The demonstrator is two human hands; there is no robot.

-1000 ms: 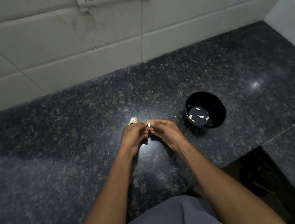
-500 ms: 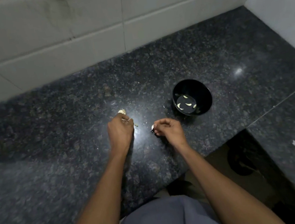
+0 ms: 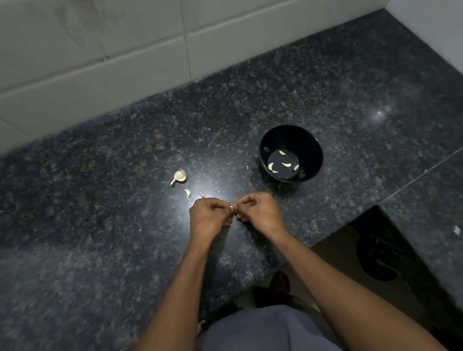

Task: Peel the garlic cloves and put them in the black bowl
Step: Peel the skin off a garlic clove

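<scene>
While both hands, left hand (image 3: 208, 218) and right hand (image 3: 257, 209), pinch one garlic clove (image 3: 232, 207) between curled fingertips, probably to pick off its skin, the black bowl (image 3: 291, 153) sits just beyond-right with peeled cloves (image 3: 283, 163) already inside.

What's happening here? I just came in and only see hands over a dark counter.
A person is peeling garlic. The left hand and right hand pinch one small clove between their fingertips above the granite counter. The rest of the garlic bulb and loose pieces lie just beyond. Several peeled cloves already sit in the black bowl to the right.
</scene>
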